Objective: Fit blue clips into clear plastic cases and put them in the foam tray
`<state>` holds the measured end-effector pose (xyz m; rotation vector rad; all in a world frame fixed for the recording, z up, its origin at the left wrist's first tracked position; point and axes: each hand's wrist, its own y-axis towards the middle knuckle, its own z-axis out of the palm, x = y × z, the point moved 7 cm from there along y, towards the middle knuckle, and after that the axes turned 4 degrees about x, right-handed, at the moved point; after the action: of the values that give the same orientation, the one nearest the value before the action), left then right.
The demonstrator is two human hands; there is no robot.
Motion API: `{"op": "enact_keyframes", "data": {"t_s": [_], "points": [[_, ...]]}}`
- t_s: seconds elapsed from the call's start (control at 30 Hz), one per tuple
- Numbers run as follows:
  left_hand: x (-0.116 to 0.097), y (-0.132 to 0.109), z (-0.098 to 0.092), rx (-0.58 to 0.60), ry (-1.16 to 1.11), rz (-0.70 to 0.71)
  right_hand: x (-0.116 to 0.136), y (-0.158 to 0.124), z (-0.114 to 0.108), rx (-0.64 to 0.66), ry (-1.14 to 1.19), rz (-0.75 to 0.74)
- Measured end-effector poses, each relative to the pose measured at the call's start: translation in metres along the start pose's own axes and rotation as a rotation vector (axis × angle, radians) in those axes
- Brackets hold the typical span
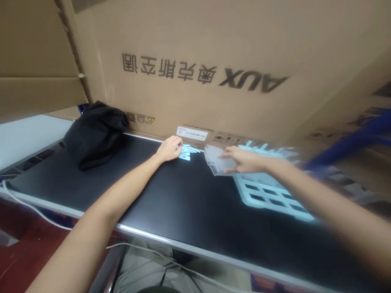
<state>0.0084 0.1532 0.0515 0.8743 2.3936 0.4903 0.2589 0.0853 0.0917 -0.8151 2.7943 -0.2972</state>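
At the far side of the black tabletop (159,199), my left hand (169,149) has its fingers curled together beside a small pile of light-blue plastic pieces (185,152). What lies between those fingertips is too small to make out. My right hand (246,160) is closed on a clear plastic case (219,161) with stepped edges, thumb and fingers on its right end. Under and beyond my right forearm lies a light-blue plastic grid frame (252,199) with rectangular openings. More light-blue prongs (262,147) stick up behind my right hand, blurred and partly hidden.
A large cardboard box (189,36) with upside-down print walls off the back. A black cloth bag (94,134) slumps at the back left. White cables (36,213) hang by the front edge. A blue bar (351,140) slants at the right.
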Motion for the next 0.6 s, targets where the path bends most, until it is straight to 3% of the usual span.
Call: {"op": "enact_keyframes", "data": {"t_s": [0.1,0.3,0.43,0.53,0.6], "points": [[-0.036,-0.002,0.024,0.131,0.136,0.196,-0.006,-0.003,0.012,-0.028,0.071,0.005],[-0.088,-0.002,0.064,0.185,0.296,0.206,-0.013,-0.006,0.024,-0.213,0.114,-0.064],[-0.102,-0.003,0.074,0.256,0.331,0.195,-0.008,-0.019,0.023,-0.391,0.006,-0.181],[-0.103,-0.003,0.077,0.290,0.332,0.207,-0.009,-0.032,0.023,-0.484,-0.081,-0.142],[-0.102,-0.003,0.079,0.312,0.324,0.219,-0.009,-0.037,0.026,-0.476,-0.123,-0.096]]}}
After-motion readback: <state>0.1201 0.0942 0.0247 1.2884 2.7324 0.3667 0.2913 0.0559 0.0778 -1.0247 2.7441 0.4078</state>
